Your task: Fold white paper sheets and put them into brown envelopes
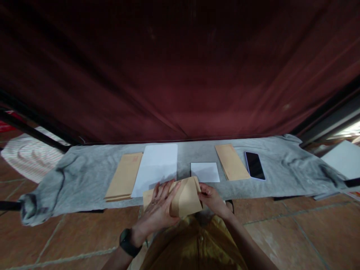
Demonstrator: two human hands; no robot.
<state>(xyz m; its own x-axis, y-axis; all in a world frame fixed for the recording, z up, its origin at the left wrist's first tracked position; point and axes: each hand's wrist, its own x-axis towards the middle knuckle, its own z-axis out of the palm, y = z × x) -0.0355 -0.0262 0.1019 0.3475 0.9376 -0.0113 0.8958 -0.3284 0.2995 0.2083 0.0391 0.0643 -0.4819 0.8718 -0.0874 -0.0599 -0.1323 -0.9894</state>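
A brown paper envelope [186,195] is held up at the table's front edge, close to my body. My left hand [161,205] lies across its left part, fingers stretched over the upper face and thumb at the lower edge. At its right end my right hand [211,199] pinches the paper, fingertips curled and partly hidden behind it. Just beyond the envelope, white paper sheets [157,165] lie to the left, and a small folded white paper [205,172] lies to the right.
A stack of brown envelopes [124,176] lies left of the white sheets. More brown envelopes [232,162] lie on the right beside a phone [254,165]. Grey cloth [87,168] covers the narrow table; a dark red fabric sheet [180,82] hangs behind it.
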